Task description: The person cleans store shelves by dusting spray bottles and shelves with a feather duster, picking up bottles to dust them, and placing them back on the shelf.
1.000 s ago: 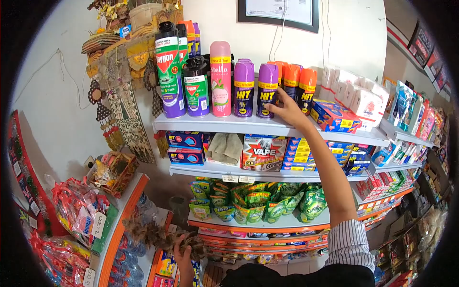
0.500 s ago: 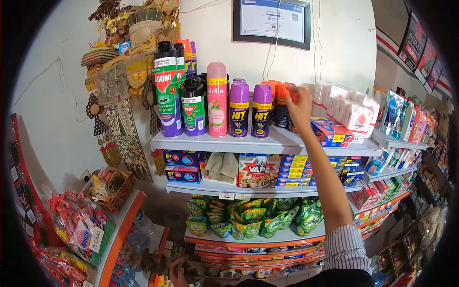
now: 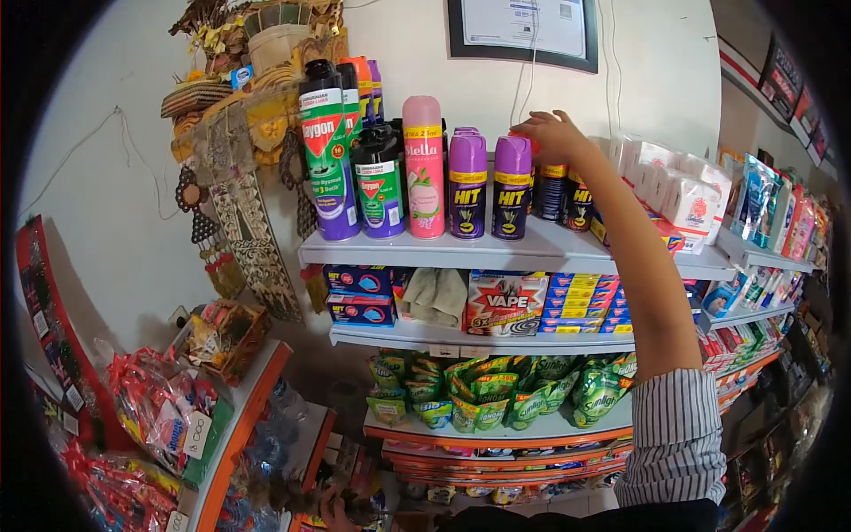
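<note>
My right hand [image 3: 560,142] reaches over the top shelf, fingers stretched and apart above orange-capped spray cans; it hides most of their caps. Below it stand a dark HIT can [image 3: 551,195] and another HIT can [image 3: 579,206], partly behind my wrist. Two purple-capped cans at the front, including a HIT can [image 3: 512,191], stand upright just left of the hand. At the bottom edge, my left hand [image 3: 335,511] is closed around what looks like a brown feather duster [image 3: 288,495], dim and partly cut off.
Left on the top shelf [image 3: 479,251] stand a pink Stella can [image 3: 424,168] and Baygon cans [image 3: 324,151]. Tissue packs [image 3: 691,208] sit to the right. Lower are a grey cloth [image 3: 434,297], a Vape box [image 3: 505,303] and Sunlight pouches [image 3: 603,397]. A framed certificate [image 3: 523,49] hangs above.
The view has shifted, so the shelf sits slightly higher and further right. My right hand has risen from an orange cap and its fingers have spread. A HIT can beneath it shows more.
</note>
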### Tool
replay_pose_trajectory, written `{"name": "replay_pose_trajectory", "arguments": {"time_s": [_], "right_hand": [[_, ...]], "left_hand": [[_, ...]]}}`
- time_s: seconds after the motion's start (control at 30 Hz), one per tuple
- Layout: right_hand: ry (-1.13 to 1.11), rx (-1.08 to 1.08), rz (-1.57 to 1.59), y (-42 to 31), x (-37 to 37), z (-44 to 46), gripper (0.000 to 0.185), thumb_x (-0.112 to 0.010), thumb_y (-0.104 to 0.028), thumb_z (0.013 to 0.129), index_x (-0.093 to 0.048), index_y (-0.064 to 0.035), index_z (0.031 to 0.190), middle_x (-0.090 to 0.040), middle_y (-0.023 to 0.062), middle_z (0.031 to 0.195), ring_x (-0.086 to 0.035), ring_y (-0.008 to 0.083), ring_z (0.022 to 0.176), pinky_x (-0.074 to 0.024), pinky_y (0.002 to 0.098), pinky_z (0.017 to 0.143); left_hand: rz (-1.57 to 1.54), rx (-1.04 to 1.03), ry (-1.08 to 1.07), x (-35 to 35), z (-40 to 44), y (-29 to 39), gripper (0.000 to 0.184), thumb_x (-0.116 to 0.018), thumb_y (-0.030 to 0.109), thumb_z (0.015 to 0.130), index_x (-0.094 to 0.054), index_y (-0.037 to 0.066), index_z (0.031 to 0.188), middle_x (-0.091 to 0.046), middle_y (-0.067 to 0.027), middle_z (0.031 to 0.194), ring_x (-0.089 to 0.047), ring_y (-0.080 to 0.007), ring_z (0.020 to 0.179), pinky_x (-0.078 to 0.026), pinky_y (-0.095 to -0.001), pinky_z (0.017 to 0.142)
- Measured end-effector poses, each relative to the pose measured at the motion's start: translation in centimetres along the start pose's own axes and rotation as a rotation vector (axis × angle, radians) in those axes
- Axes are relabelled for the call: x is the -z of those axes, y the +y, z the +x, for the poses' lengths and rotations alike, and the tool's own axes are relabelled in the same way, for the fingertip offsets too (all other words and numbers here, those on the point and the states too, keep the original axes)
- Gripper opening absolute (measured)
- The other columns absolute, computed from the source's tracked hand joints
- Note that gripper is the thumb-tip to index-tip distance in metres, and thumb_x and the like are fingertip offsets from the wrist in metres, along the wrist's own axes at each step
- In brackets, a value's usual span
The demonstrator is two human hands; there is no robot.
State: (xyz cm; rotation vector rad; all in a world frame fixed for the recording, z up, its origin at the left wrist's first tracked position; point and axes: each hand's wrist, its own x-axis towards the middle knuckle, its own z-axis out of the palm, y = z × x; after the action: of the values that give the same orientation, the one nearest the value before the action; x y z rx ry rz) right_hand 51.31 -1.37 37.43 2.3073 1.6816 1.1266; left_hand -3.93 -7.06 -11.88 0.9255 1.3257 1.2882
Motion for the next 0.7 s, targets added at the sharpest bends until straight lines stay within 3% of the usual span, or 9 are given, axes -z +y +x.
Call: {"name": "replay_pose_trajectory", "arguments": {"time_s": [0.03, 0.07, 0.1, 0.17, 0.2, 0.27, 0.4, 0.57, 0.7], "right_hand": [[-0.028, -0.020, -0.005, 0.4, -0.1, -0.1, 0.070, -0.072, -0.033, 0.060, -0.043, -0.0220, 0.123, -0.050, 0.0063, 0.121, -0.038, 0.0251, 0.121, -0.0231, 0.0514, 0.099], [-0.028, 0.000, 0.006, 0.6, -0.2, -0.1, 0.075, -0.075, -0.033, 0.057, -0.043, -0.0217, 0.124, -0.050, 0.0062, 0.122, -0.036, 0.0251, 0.123, -0.0222, 0.0514, 0.100], [-0.031, 0.020, 0.018, 0.6, -0.4, -0.1, 0.079, -0.077, -0.032, 0.054, -0.042, -0.0214, 0.124, -0.049, 0.0061, 0.122, -0.034, 0.0251, 0.125, -0.0212, 0.0514, 0.101], [-0.022, 0.022, 0.049, 0.6, 0.3, -0.2, 0.082, -0.079, -0.031, 0.051, -0.042, -0.0192, 0.123, -0.050, 0.0053, 0.120, -0.036, 0.0257, 0.122, -0.0225, 0.0502, 0.100], [0.003, 0.053, 0.022, 0.5, 0.7, -0.3, 0.080, -0.079, -0.032, 0.051, -0.044, -0.0180, 0.121, -0.051, 0.0050, 0.118, -0.039, 0.0266, 0.118, -0.0237, 0.0495, 0.100], [0.045, 0.118, -0.008, 0.7, 1.0, -0.2, 0.075, -0.078, -0.032, 0.049, -0.049, -0.0148, 0.116, -0.054, 0.0057, 0.108, -0.046, 0.0278, 0.106, -0.0276, 0.0460, 0.098], [0.012, 0.126, 0.042, 0.7, 2.3, -0.6, 0.073, -0.078, -0.032, 0.049, -0.050, -0.0128, 0.114, -0.054, 0.0092, 0.104, -0.047, 0.0290, 0.104, -0.0338, 0.0410, 0.093], [0.399, 0.053, 0.289, 3.5, 3.6, -1.1, 0.066, -0.079, -0.028, 0.053, -0.051, -0.0056, 0.108, -0.052, 0.0150, 0.101, -0.048, 0.0324, 0.099, -0.0415, 0.0366, 0.084], [0.650, -0.106, 0.394, 5.8, 5.9, -1.7, 0.066, -0.080, -0.021, 0.054, -0.047, -0.0057, 0.109, -0.050, 0.0139, 0.100, -0.052, 0.0309, 0.094, -0.0443, 0.0356, 0.082]], "left_hand": [[0.097, -0.070, -0.057, -0.2, 0.6, -0.6, 0.039, -0.051, 0.018, 0.087, -0.042, 0.006, 0.123, -0.045, -0.0140, 0.120, -0.047, -0.0260, 0.100, -0.043, -0.0364, 0.082], [-0.067, 0.136, 0.049, -2.1, -1.3, 4.2, 0.034, -0.049, 0.017, 0.088, -0.045, 0.005, 0.119, -0.045, -0.0127, 0.120, -0.046, -0.0257, 0.102, -0.043, -0.0358, 0.082], [-0.067, 0.136, 0.025, -1.7, -0.9, 3.1, 0.034, -0.049, 0.017, 0.088, -0.045, 0.005, 0.119, -0.045, -0.0127, 0.120, -0.046, -0.0257, 0.102, -0.043, -0.0358, 0.082], [0.207, -0.218, -0.121, -1.2, -0.9, 3.4, 0.030, -0.049, 0.018, 0.087, -0.049, 0.004, 0.114, -0.046, -0.0125, 0.120, -0.047, -0.0262, 0.103, -0.043, -0.0361, 0.082], [-0.082, -0.008, -0.021, -1.5, -1.6, 3.3, 0.028, -0.050, 0.016, 0.086, -0.051, 0.004, 0.112, -0.048, -0.0119, 0.118, -0.048, -0.0265, 0.102, -0.043, -0.0356, 0.082], [-0.082, -0.036, -0.040, -2.5, -1.6, 4.7, 0.027, -0.050, 0.016, 0.086, -0.052, 0.004, 0.110, -0.048, -0.0115, 0.118, -0.048, -0.0261, 0.102, -0.043, -0.0355, 0.082], [-0.160, 0.055, -0.011, -1.8, 1.5, 0.2, 0.021, -0.051, 0.013, 0.086, -0.056, 0.003, 0.104, -0.052, -0.0102, 0.113, -0.049, -0.0242, 0.100, -0.043, -0.0355, 0.082], [-0.336, 0.132, -0.086, -2.4, 2.9, -2.3, 0.021, -0.054, 0.013, 0.084, -0.057, 0.001, 0.102, -0.053, -0.0101, 0.109, -0.050, -0.0229, 0.096, -0.044, -0.0345, 0.080], [-0.502, 0.225, -0.095, -1.5, 2.8, -4.0, 0.022, -0.058, 0.013, 0.082, -0.059, 0.000, 0.099, -0.055, -0.0101, 0.104, -0.051, -0.0217, 0.092, -0.044, -0.0334, 0.078]]}}
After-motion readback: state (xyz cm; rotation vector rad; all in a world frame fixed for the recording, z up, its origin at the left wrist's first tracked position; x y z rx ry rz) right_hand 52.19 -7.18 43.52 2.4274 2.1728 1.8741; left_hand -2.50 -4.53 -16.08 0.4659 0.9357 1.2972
